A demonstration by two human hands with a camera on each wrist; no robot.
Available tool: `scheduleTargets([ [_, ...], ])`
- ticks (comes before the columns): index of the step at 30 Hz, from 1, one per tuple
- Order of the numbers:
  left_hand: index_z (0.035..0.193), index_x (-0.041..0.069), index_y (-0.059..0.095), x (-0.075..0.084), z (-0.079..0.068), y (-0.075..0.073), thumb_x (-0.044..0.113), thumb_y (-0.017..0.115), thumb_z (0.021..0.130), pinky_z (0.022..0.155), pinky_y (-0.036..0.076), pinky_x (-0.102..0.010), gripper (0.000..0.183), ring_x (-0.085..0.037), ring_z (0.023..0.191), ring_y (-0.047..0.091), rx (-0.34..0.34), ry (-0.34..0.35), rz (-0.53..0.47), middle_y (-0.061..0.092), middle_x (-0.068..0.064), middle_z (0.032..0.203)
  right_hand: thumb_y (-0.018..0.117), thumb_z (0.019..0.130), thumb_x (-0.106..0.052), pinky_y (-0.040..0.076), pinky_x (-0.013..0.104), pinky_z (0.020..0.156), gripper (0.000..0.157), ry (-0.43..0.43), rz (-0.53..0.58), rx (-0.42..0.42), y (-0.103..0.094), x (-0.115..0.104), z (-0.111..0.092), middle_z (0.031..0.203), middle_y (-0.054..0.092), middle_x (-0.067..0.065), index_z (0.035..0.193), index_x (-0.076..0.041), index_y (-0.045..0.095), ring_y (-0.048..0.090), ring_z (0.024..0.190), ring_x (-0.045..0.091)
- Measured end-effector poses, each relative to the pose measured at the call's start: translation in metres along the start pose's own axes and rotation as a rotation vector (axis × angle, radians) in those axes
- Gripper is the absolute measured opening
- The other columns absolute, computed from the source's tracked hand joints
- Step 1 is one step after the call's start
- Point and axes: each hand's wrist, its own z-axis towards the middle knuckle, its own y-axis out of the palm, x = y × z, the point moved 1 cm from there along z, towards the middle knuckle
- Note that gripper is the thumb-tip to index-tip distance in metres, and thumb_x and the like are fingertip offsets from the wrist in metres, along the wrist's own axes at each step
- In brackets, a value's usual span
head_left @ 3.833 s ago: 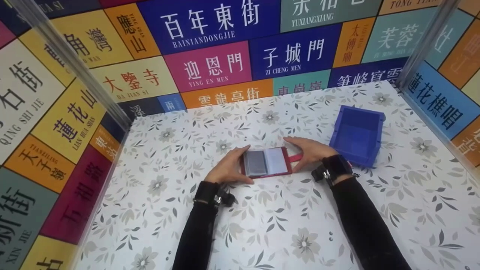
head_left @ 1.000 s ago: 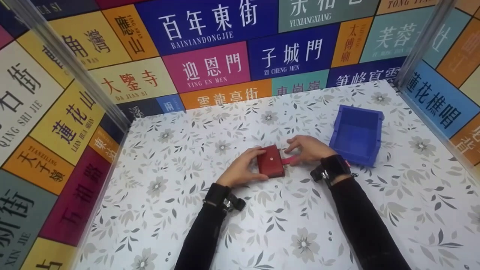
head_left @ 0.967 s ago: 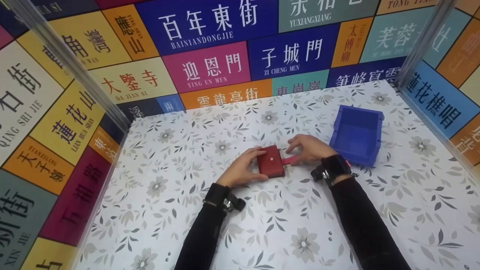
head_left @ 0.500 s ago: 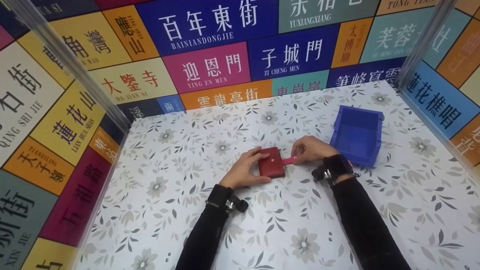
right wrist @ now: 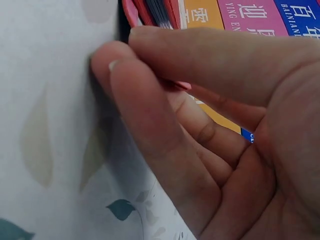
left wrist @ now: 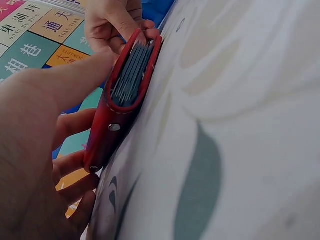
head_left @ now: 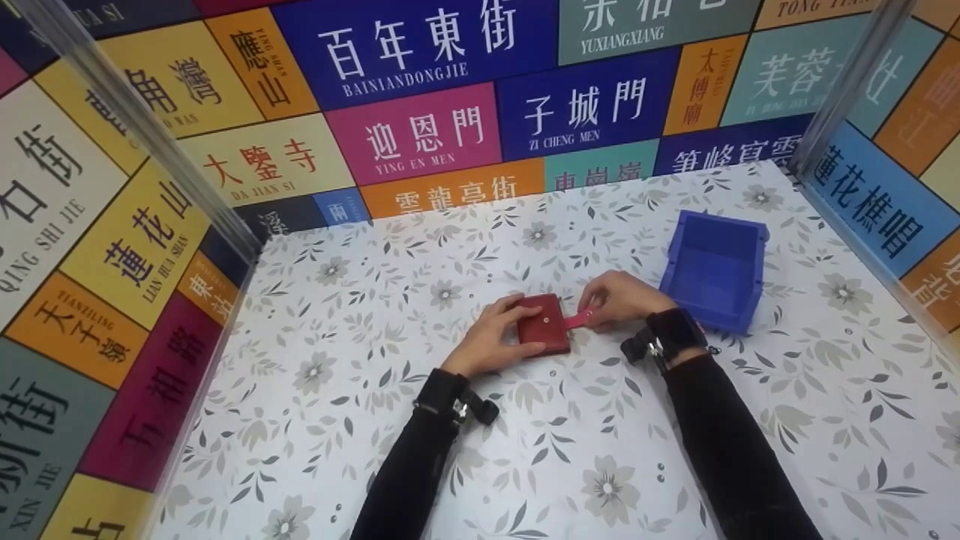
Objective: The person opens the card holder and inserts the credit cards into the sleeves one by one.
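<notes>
A small red card holder (head_left: 543, 324) lies folded on the patterned tabletop, a silver snap on its upper cover. My left hand (head_left: 491, 339) grips its left side, thumb along the near edge and fingers at the far edge. In the left wrist view, the card holder (left wrist: 125, 95) shows a stack of clear sleeves (left wrist: 134, 75) between its covers. Its pink-red strap (head_left: 577, 320) sticks out to the right. My right hand (head_left: 621, 297) pinches the strap's end between thumb and fingers, which partly hide it. In the right wrist view the strap (right wrist: 131, 12) emerges above the fingertips.
A blue plastic bin (head_left: 712, 274) stands just beyond my right hand, with nothing visible inside. The tabletop (head_left: 525, 465) has a floral leaf print. Panels with coloured street-name signs (head_left: 420, 135) enclose the back and sides.
The card holder, lying spread open in the oldest frame, is now folded over. My left hand has moved right with it. My right fingers have closed on the strap's end.
</notes>
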Motion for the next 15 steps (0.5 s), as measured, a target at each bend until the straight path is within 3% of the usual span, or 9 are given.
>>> scheduleTargets([
  [7, 0.145, 0.032, 0.060, 0.001, 0.001, 0.002, 0.050, 0.081, 0.086, 0.120, 0.038, -0.048, 0.065, -0.024, 0.150, 0.036, 0.012, -0.028, -0.023, 0.037, -0.001, 0.166, 0.084, 0.083, -0.011, 0.051, 0.023, 0.065, 0.023, -0.022, 0.115, 0.027, 0.002, -0.011, 0.005, 0.085, 0.076, 0.007, 0.105, -0.004, 0.079, 0.065, 0.071, 0.013],
  [15, 0.144, 0.030, 0.061, 0.005, 0.001, 0.003, 0.047, 0.083, 0.084, 0.120, 0.037, -0.049, 0.066, -0.026, 0.150, 0.036, 0.020, -0.044, -0.042, 0.036, -0.002, 0.166, 0.077, 0.090, -0.004, 0.060, 0.025, 0.075, 0.024, -0.076, 0.312, -0.062, 0.013, -0.008, 0.009, 0.101, 0.076, 0.019, 0.114, 0.002, 0.075, 0.073, 0.081, 0.017],
])
